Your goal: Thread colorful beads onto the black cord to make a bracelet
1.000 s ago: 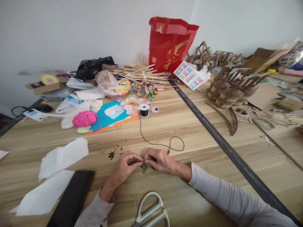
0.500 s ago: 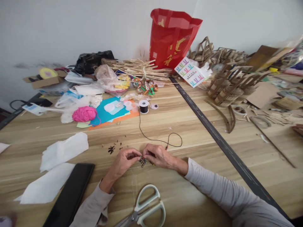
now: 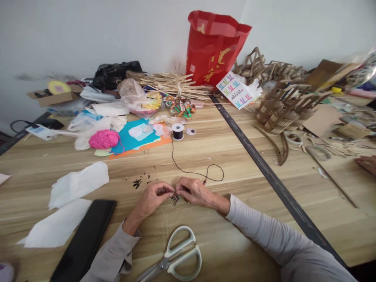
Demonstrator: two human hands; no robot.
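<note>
Both my hands meet over the wooden table on a small dark beaded piece with red and green specks. My left hand pinches its left side, and my right hand pinches its right side. A thin black cord runs from my right hand in a loop and back to a black thread spool. Several tiny dark beads lie scattered just left of my left hand.
White-handled scissors lie near my arms, a black phone and white paper sheets to the left. Pink yarn, coloured paper, bags and a red bag crowd the back. Another person's hand shows at right.
The view has shifted slightly, so everything sits a little higher in frame. My hands stay together on the beaded piece. A person's hand has come further into view at the right edge.
</note>
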